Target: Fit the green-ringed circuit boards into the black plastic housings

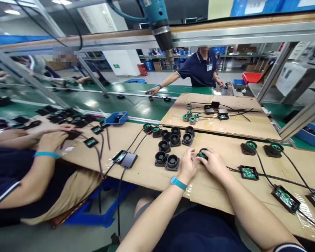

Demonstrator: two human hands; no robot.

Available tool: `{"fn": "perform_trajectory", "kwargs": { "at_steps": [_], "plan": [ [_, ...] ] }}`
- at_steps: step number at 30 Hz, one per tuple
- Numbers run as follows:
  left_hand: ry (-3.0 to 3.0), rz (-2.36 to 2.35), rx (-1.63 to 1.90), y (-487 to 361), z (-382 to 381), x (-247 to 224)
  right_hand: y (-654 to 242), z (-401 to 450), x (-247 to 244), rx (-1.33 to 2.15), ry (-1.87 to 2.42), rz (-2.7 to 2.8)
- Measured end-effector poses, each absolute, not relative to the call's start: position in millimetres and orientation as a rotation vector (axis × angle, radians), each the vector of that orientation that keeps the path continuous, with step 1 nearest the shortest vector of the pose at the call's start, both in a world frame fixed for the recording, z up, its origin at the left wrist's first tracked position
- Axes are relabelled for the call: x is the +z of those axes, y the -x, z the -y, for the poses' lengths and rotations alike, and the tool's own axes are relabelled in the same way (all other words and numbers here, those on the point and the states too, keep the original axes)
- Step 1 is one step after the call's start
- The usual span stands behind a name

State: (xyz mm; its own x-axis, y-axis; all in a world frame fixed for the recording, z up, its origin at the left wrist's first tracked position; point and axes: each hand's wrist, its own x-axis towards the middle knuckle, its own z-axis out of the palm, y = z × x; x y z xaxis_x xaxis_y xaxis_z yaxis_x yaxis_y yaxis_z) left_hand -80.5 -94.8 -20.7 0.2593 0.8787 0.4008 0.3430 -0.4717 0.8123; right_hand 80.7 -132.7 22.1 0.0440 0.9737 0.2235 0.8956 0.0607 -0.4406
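Note:
My right hand [214, 163] is closed around a round black housing [200, 154] with a green ring-shaped circuit board in its top. Just left of it is my left hand [188, 163], fingers curled together; whether they pinch anything is hidden. A teal band circles my left wrist. Left of my hands stand several empty black housings [172, 161] with square flanges. To the right, two housings [249, 147] hold green boards, their cables leading to open black boxes [286, 198] with circuit boards inside. A smaller open box [249, 172] lies closer to my right hand.
Cardboard [147, 175] covers the bench. A raised cardboard sheet [241, 129] beyond bears metal cylinders and boxes. A power drill [160, 28] hangs overhead. At left, a co-worker's arms [48, 148] work near a blue bin [117, 118]. Across the green conveyor, another person [202, 66] reaches out.

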Motion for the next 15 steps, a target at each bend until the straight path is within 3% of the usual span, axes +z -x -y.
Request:
{"fn": "perform_trajectory", "kwargs": {
  "at_steps": [3, 8, 15],
  "plan": [
    [-1.938, -1.258, 1.070, 64.9, 93.8, -7.7, -103.4, 136.0, 27.4, 0.148, 1.865, 1.691],
    [-1.987, -1.475, 0.528, 15.5, 86.8, 31.6, -146.5, 142.1, 39.8, -0.167, 1.905, 1.331],
    [-1.995, -1.153, 0.347, 43.0, 87.4, 59.4, -132.6, 166.6, 75.1, -0.323, 1.619, 1.232]
  ]
}}
